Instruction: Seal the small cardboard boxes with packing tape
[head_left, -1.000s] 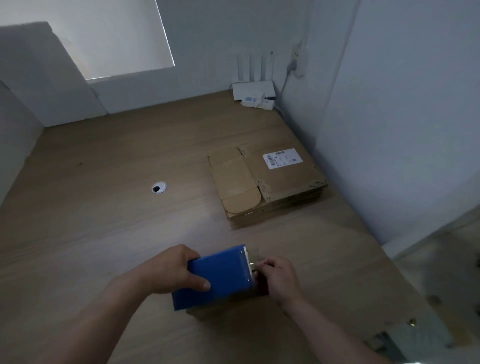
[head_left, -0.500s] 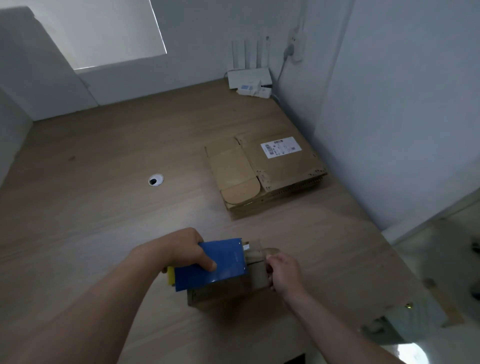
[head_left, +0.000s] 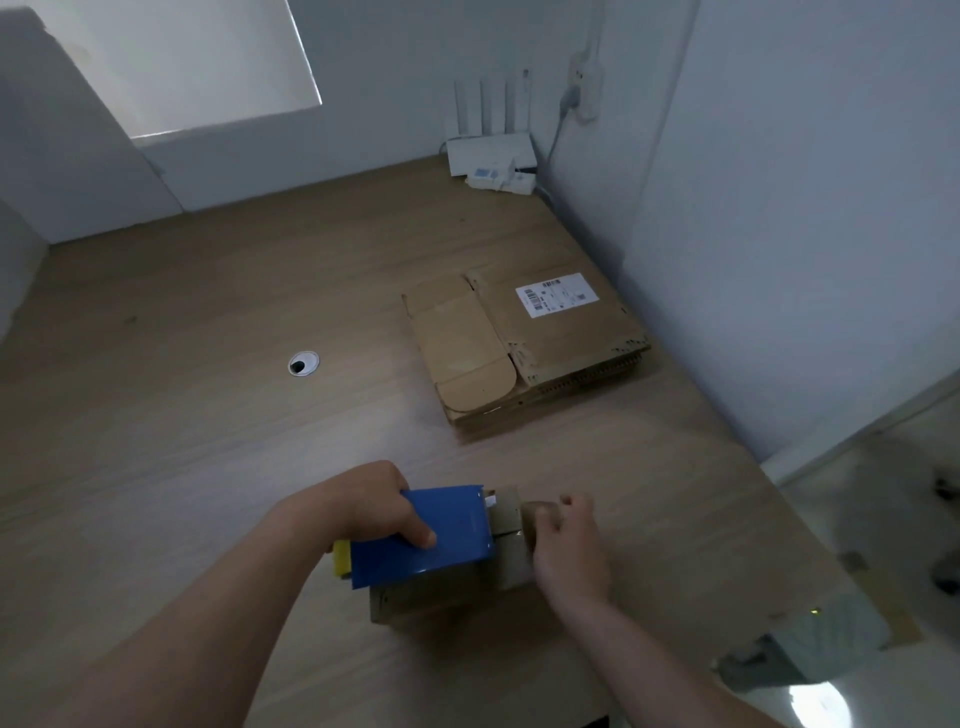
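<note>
A small cardboard box (head_left: 506, 525) lies on the wooden desk (head_left: 208, 415) near its front edge. On top of it sits a blue tape dispenser (head_left: 447, 545) with a yellow part at its left end. My left hand (head_left: 363, 504) grips the dispenser from the left, thumb over its blue side. My right hand (head_left: 569, 551) is at the box's right end, fingers curled over that edge; what they pinch there is hidden. A clear strip of tape shows between the dispenser and my right hand.
A stack of flattened cardboard boxes (head_left: 524, 343) with a white label lies at the right, against the wall. A round cable hole (head_left: 303, 362) is in the desk at mid-left. A white router (head_left: 491, 150) stands in the far corner. The desk's right edge drops off beyond my right hand.
My left hand has drawn the dispenser leftward along the box top, uncovering more of its right end. My right hand has stayed at the right end of the box.
</note>
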